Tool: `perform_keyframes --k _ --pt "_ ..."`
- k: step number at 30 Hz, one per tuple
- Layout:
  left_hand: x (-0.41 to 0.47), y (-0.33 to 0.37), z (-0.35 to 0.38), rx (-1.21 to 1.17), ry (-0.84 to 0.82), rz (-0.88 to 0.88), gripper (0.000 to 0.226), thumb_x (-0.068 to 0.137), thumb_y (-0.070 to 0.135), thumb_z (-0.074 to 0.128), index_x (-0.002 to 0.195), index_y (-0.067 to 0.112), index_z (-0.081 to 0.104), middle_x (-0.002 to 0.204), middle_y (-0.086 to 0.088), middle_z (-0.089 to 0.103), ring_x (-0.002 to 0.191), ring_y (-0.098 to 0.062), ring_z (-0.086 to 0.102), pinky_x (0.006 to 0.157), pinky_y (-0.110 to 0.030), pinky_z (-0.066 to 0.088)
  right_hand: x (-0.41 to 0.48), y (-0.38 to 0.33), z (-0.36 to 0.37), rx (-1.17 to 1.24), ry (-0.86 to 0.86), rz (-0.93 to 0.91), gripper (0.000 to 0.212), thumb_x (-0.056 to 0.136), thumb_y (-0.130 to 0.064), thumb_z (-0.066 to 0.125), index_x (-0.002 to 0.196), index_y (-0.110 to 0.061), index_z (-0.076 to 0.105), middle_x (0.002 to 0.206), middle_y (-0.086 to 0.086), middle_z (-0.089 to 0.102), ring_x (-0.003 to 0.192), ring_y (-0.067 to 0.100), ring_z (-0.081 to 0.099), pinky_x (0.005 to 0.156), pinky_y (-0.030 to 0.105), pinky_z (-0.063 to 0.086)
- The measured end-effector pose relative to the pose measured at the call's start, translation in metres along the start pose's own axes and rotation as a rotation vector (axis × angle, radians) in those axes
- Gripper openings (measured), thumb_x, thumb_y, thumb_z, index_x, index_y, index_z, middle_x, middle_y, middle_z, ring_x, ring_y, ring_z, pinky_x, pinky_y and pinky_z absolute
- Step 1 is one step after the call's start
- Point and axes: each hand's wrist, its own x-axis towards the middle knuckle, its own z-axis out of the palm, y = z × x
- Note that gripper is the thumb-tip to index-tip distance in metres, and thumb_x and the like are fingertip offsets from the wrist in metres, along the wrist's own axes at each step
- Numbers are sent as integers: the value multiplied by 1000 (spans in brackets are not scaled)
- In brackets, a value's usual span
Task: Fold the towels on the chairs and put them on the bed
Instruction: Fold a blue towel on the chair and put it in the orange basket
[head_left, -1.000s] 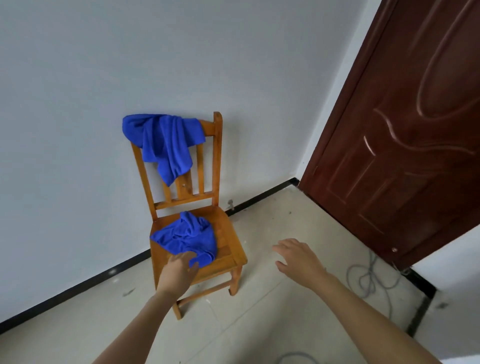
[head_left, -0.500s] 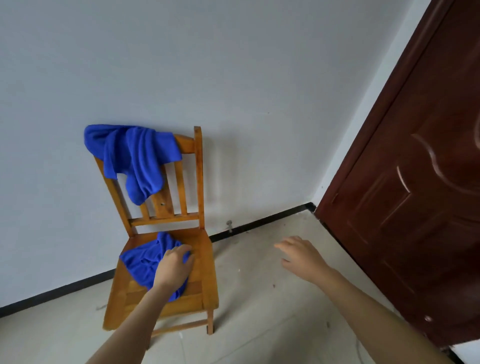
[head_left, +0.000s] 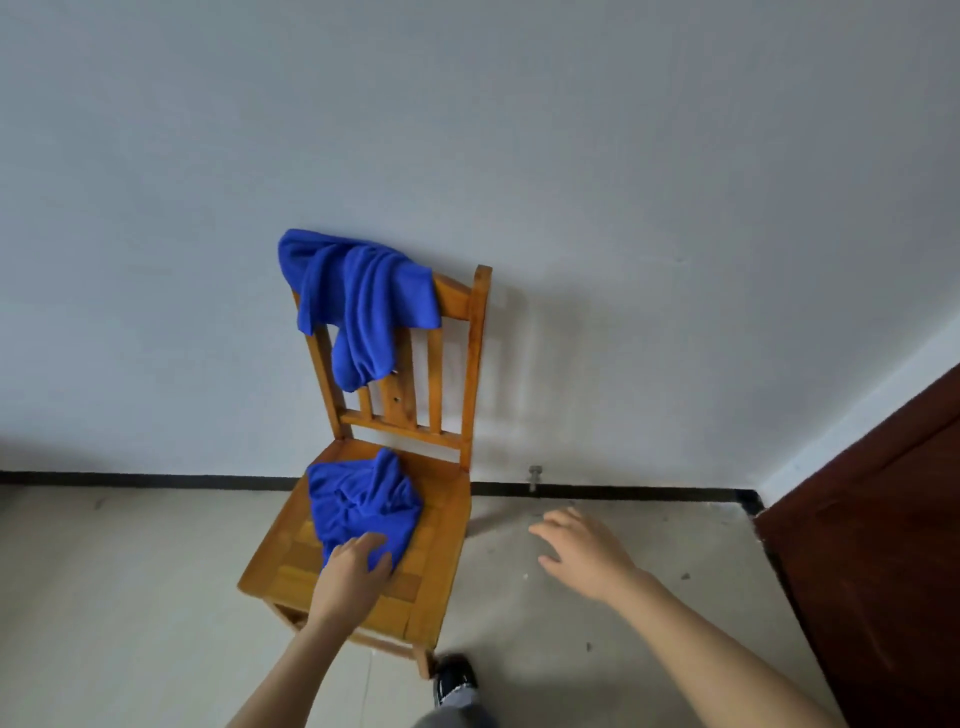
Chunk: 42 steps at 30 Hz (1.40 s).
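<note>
The left hand (head_left: 356, 571) curls its fingers into the near edge of a crumpled blue towel (head_left: 363, 499) lying on the seat of the wooden chair (head_left: 439, 551). The right hand (head_left: 582, 551) hovers spread and loose above the floor just right of the seat, holding nothing. A second blue towel (head_left: 358, 301) hangs over the left of the chair's backrest, against the pale wall (head_left: 623, 208), with a dark door (head_left: 883, 519) off to the right.
</note>
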Motion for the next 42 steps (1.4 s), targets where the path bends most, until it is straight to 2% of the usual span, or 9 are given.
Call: perform_keyframes --k 6,10,13,17,25,30,32,35,42 --pt "52 -10 -6 -83 122 -173 29 92 18 52 120 11 59 114 -5 64 101 -18 57 78 -23 41 97 4 -36 -76 -24 -153 41 95 -26 44 135 -16 45 137 5 46 128 21 39 105 33 34" --pt "75 -18 -7 -152 123 -302 23 92 19 52 113 13 62 108 -3 64 85 -11 53 70 -22 42 155 5 -51 -115 -105 -203 45 96 -28 43 140 -19 39 141 3 42 131 20 37 108 35 33" --pt "86 -26 -12 -190 133 -388 19 92 19 51 109 18 61 113 -4 64 94 -15 58 78 -25 47 194 -2 -53 -116 -151 -273 44 96 -28 43 139 -21 39 142 1 42 131 18 37 109 34 33" --pt "89 -32 -19 -191 217 -535 31 94 22 49 122 13 57 122 -6 61 110 -21 58 83 -26 44 233 -22 -54 -149 -245 -411 43 96 -27 42 138 -19 40 142 3 41 132 20 36 108 35 34" --pt "98 -14 -11 -277 415 -809 34 94 24 49 124 10 55 125 -8 60 113 -22 56 91 -31 45 311 -49 -57 -246 -337 -755 41 95 -26 42 135 -16 42 138 5 43 129 23 36 108 37 30" --pt "109 16 5 -405 545 -954 35 94 27 49 122 8 56 122 -10 61 110 -23 57 85 -28 44 352 -53 -50 -322 -422 -906 40 94 -26 43 133 -16 44 135 6 46 127 23 38 108 38 31" --pt "112 22 9 -450 580 -994 35 94 28 50 121 7 57 120 -10 62 108 -23 58 81 -26 42 362 -54 -45 -319 -449 -913 39 94 -27 44 131 -16 46 134 6 47 126 23 40 106 38 34" --pt "114 22 23 -500 573 -1064 36 94 30 50 122 9 56 121 -9 61 108 -22 58 84 -28 45 373 -56 -28 -288 -492 -903 40 94 -29 46 132 -17 46 133 5 48 125 22 42 105 35 37" --pt "129 -5 71 -551 434 -1195 31 95 26 46 122 13 54 121 -5 61 105 -17 59 87 -28 50 386 -54 37 -269 -578 -862 40 94 -30 46 132 -21 45 133 0 47 123 19 41 99 30 38"
